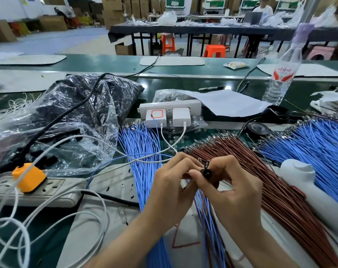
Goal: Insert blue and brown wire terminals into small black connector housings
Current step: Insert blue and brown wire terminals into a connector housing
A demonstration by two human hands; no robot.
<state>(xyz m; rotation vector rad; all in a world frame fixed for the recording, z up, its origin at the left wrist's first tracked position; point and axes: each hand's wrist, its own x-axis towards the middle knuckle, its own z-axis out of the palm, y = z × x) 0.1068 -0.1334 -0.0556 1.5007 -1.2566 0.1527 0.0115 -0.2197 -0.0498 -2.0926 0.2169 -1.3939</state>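
My right hand [236, 186] pinches a small black connector housing [206, 171] between thumb and fingers, just above the bench. My left hand [172, 182] meets it from the left, its fingertips curled together and pinching thin wires right at the housing; blue and brown wires hang down under both hands. A fan of blue wires [143, 151] lies to the left, a fan of brown wires [261, 171] lies under and right of my hands, and another blue bundle [319, 149] lies at far right. A clear bag of black housings [77, 117] sits at left.
A white power strip with two chargers [170, 111] stands behind the wires. A second strip with an orange plug [28, 178] and loose white cables lie at left. A white device [315, 194] lies on the wires at right, with a water bottle [280, 78] and paper sheet [228, 103] behind.
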